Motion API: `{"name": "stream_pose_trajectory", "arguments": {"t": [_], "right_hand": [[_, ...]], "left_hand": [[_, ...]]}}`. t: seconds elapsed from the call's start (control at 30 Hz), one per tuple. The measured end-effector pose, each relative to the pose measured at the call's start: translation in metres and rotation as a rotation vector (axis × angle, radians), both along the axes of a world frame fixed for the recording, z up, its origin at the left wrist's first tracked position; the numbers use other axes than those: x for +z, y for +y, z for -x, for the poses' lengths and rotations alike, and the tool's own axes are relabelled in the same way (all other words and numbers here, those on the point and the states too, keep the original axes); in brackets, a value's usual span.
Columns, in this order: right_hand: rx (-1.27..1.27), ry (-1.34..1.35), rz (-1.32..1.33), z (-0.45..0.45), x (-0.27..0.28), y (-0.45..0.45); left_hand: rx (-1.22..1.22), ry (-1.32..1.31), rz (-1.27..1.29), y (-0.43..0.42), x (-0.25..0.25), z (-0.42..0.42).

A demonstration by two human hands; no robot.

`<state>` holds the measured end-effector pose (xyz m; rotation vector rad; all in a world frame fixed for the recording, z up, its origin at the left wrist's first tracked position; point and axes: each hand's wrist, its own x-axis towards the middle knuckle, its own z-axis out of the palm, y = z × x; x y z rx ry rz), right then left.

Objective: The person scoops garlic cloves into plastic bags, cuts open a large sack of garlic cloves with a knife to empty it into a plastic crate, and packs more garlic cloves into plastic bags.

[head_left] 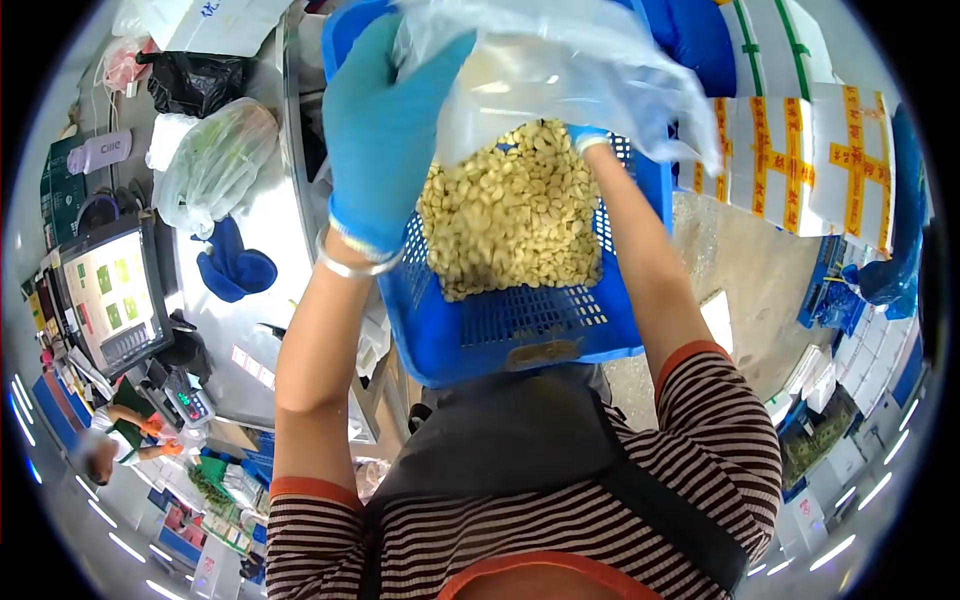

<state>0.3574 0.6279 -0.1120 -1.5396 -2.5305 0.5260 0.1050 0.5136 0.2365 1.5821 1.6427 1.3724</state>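
My left hand [385, 130], in a blue-green glove, grips the edge of a clear plastic bag [590, 75] between thumb and fingers. The bag spreads over the far part of a blue plastic basket [430, 340]. Inside the basket lies a heap of pale yellow-green beans [510, 215], which look like peeled broad beans. Some of them are blurred near my left wrist. My right hand [588, 137], also gloved, reaches in at the basket's right side beside the beans. The bag covers its fingers, so what they hold is hidden.
On the left, a metal table [240, 340] carries a clear bag of greens [220, 160], a blue cloth-like item [235, 262], a monitor [115, 295] and a scale [188, 397]. White taped boxes [800, 165] stand at right. A person with orange gloves [125, 435] is at lower left.
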Motion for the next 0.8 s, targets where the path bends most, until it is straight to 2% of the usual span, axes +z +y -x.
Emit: {"name": "stream_pose_trajectory", "arguments": {"t": [0.07, 0.1, 0.17, 0.2, 0.23, 0.3, 0.33, 0.37, 0.4, 0.43, 0.53, 0.57, 0.67, 0.7, 0.73, 0.8], "right_hand": [[-0.161, 0.114, 0.128, -0.003, -0.002, 0.026], [-0.238, 0.167, 0.190, -0.005, -0.003, 0.028], [-0.130, 0.112, -0.026, 0.030, 0.014, -0.020], [-0.073, 0.020, 0.263, 0.039, 0.030, -0.039], [0.027, 0.107, 0.308, 0.042, 0.034, -0.064], [0.070, 0.008, 0.800, 0.054, 0.079, -0.103], [0.108, 0.027, 0.935, 0.052, 0.075, -0.119], [0.397, 0.101, 0.676, 0.040, 0.022, -0.149], [0.323, 0.095, 0.737, 0.033, -0.010, -0.171], [0.238, -0.002, 1.055, 0.033, -0.007, -0.172], [0.242, -0.161, 1.256, 0.027, -0.004, -0.188], [0.198, -0.121, 1.270, 0.023, 0.009, -0.189], [0.165, -0.001, 1.099, 0.005, 0.054, -0.178], [0.026, 0.024, 1.225, -0.001, 0.059, -0.168], [0.087, 0.274, 1.122, -0.019, 0.036, -0.168], [0.105, 0.385, 1.022, -0.016, 0.081, -0.147]], "left_hand": [[0.068, -0.369, 0.083, 0.014, -0.009, -0.015], [0.107, -0.337, 0.154, 0.015, -0.016, -0.018], [0.085, -0.189, 0.101, 0.016, -0.075, -0.014], [0.089, -0.096, 0.114, 0.008, -0.105, -0.012], [0.095, -0.004, 0.126, 0.000, -0.134, -0.010], [0.149, -0.098, 0.327, -0.018, -0.166, -0.015], [0.192, -0.297, 0.467, -0.027, -0.174, -0.020], [0.211, -0.379, 0.511, -0.036, -0.185, -0.021], [0.228, -0.460, 0.557, -0.046, -0.199, -0.023], [0.242, -0.542, 0.607, -0.056, -0.209, -0.024], [0.250, -0.624, 0.384, -0.069, -0.222, -0.031], [0.281, -0.580, 0.347, -0.071, -0.223, -0.033], [0.324, -0.282, 0.329, -0.077, -0.220, -0.034], [0.323, -0.200, 0.311, -0.078, -0.227, -0.033], [0.278, -0.035, 0.349, -0.079, -0.219, -0.034], [0.177, 0.300, 0.421, -0.083, -0.195, -0.037]]}}
